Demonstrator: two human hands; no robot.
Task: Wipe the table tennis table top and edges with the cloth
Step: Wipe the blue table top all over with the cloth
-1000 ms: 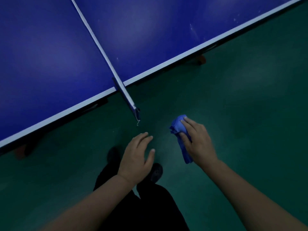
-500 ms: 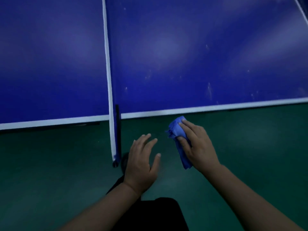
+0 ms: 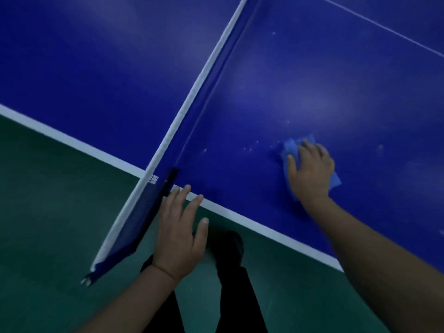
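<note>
Your right hand (image 3: 310, 171) presses the cloth (image 3: 292, 150) flat on the table (image 3: 336, 80), a little in from its near edge. Pale specks lie toward the net (image 3: 182, 116), so sweep that way. Your left hand (image 3: 180, 234), released, rests fingertips on the near edge.

A smooth, faintly glossy blue top is seen on the counter (image 3: 312, 80), flecked with pale dusty specks and edged in matt white. Soft, crumpled cloth (image 3: 289, 150) is pressed onto it. Fine mesh net (image 3: 134, 227) is bound with white fabric tape. The green floor (image 3: 48, 188) looks matt.
</note>
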